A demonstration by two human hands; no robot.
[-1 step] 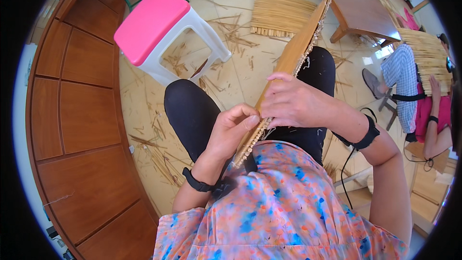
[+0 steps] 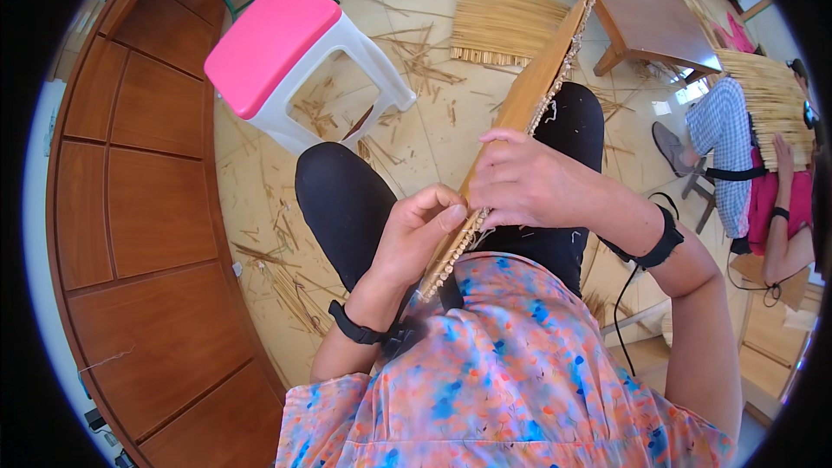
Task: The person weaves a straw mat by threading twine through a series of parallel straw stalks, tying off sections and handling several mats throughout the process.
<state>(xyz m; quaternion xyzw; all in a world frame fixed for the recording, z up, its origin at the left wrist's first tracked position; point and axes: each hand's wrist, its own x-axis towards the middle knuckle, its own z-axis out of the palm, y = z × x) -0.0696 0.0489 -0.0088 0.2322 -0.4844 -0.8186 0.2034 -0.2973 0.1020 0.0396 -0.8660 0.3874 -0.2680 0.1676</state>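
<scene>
A long light-brown straw panel (image 2: 536,78), seen nearly edge-on with a knotted, cord-trimmed edge, slants from my lap up between my knees. My left hand (image 2: 416,238) pinches that edge near its lower end, thumb and index finger together. My right hand (image 2: 533,182) is just above it to the right, fingers curled over the same edge and closed on it. The fingertips of both hands are partly hidden by each other and the panel. My dark-clad knees (image 2: 338,191) are either side of the panel.
A pink-topped white stool (image 2: 269,43) stands ahead-left, beside wooden cabinets (image 2: 147,225). A straw mat (image 2: 494,17) and scattered straw lie on the tiled floor. A low wooden table (image 2: 641,9) is ahead-right. At right, a seated person (image 2: 780,208) holds another straw mat (image 2: 750,95).
</scene>
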